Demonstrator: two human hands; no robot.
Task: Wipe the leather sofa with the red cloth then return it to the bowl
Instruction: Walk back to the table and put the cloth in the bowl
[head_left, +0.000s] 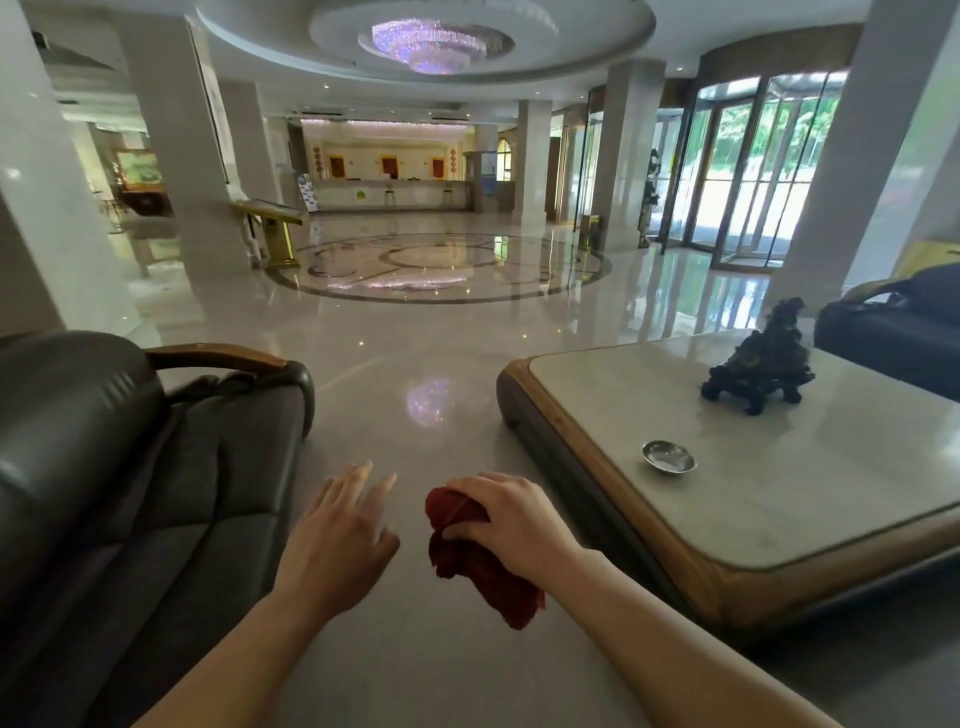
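The red cloth hangs bunched in the right hand, whose fingers are curled tight around its upper part while the loose end droops above the glossy floor, clear of both sofa and worktop. Just beside it the left hand hovers empty with fingers spread, near the front edge of the dark leather sofa. On the other side, the marble-topped worktop carries the small metal bowl and, farther back, a dark carved ornament.
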